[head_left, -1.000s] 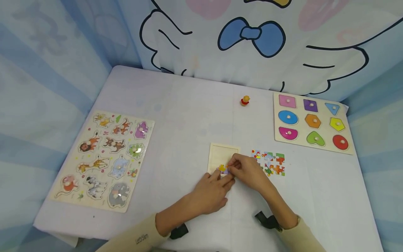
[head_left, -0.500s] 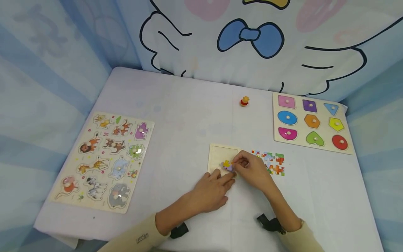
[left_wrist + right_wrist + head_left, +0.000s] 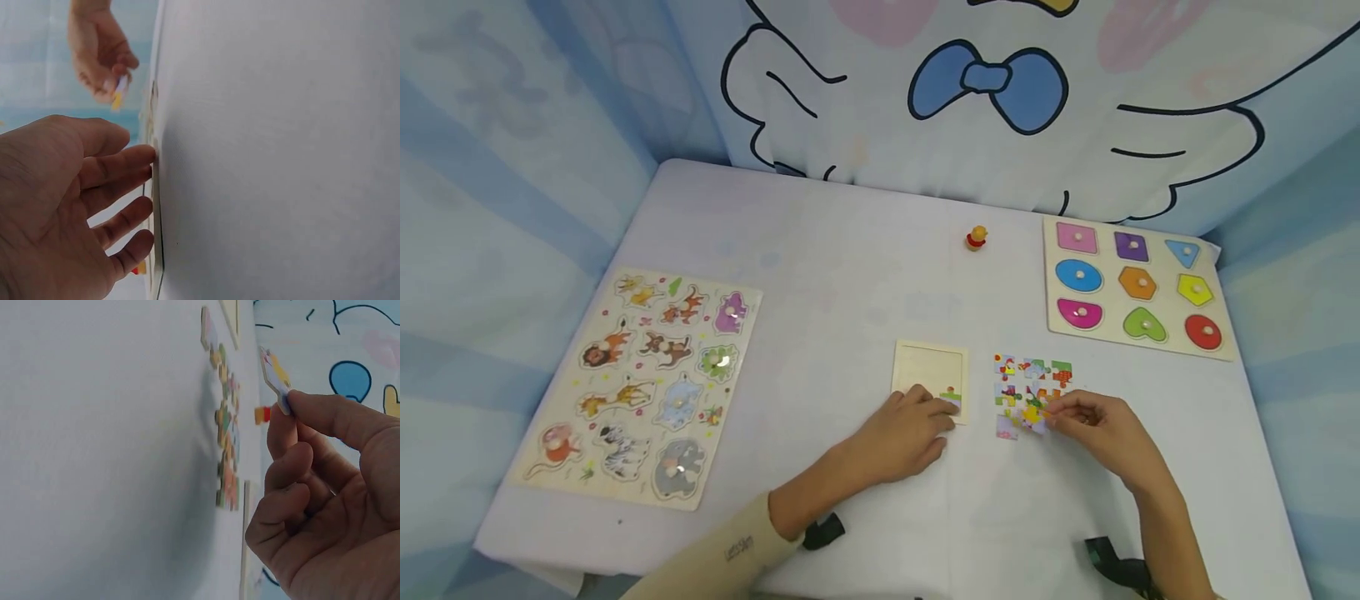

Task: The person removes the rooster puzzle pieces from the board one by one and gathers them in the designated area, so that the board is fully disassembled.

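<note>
A small light-wood puzzle tray (image 3: 928,360) lies in front of me. My left hand (image 3: 901,437) rests on its near edge with relaxed fingers; in the left wrist view the fingertips (image 3: 145,156) touch the tray's rim. One green-and-purple jigsaw piece (image 3: 951,395) lies in the tray's near right corner, partly covered by those fingers. To the right, my right hand (image 3: 1108,433) pinches a yellow-and-purple jigsaw piece (image 3: 275,375) between thumb and fingertips. It holds this piece raised over the group of loose jigsaw pieces (image 3: 1004,390), hiding some of them from the head view.
An animal knob puzzle board (image 3: 655,342) lies at the left. At the far right is a shape knob puzzle board (image 3: 1105,290). A small red-and-yellow figure (image 3: 976,238) stands near the back edge, before a printed curtain (image 3: 880,125).
My right hand has lifted the yellow-and-purple jigsaw piece out of the tray and moved right, over the loose pieces. My left hand has stayed at the tray's near edge.
</note>
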`<action>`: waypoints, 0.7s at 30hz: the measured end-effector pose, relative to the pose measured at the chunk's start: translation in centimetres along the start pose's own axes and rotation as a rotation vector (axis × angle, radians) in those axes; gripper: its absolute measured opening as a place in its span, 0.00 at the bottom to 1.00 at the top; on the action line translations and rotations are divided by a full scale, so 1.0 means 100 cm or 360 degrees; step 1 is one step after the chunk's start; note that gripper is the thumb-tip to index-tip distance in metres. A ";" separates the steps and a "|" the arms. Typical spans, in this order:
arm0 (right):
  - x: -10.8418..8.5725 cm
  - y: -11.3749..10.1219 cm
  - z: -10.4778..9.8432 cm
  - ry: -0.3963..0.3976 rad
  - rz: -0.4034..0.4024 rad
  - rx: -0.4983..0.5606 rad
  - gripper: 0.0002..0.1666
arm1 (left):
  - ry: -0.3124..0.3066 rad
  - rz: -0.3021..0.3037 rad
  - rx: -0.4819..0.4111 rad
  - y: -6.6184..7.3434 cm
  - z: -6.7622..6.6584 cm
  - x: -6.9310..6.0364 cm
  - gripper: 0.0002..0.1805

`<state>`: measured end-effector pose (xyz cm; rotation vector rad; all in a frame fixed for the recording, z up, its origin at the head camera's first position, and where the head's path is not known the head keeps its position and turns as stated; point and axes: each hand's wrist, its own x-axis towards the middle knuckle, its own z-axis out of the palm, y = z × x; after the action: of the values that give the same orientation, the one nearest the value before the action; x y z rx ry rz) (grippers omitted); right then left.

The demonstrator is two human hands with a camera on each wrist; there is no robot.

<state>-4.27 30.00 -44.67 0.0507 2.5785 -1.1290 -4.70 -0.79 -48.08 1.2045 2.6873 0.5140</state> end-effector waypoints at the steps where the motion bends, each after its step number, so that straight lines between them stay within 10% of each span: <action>1: -0.001 0.004 -0.002 -0.0024 0.0030 -0.0016 0.13 | 0.0004 -0.0011 -0.0026 -0.001 0.000 0.001 0.14; 21: -0.001 0.021 0.011 0.0013 0.0122 -0.0237 0.09 | -0.0057 -0.0036 -0.0020 -0.004 -0.003 0.003 0.17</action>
<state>-3.53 30.69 -46.87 0.1183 2.6357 -0.9094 -5.28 -0.85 -47.96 1.1673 2.6606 0.5004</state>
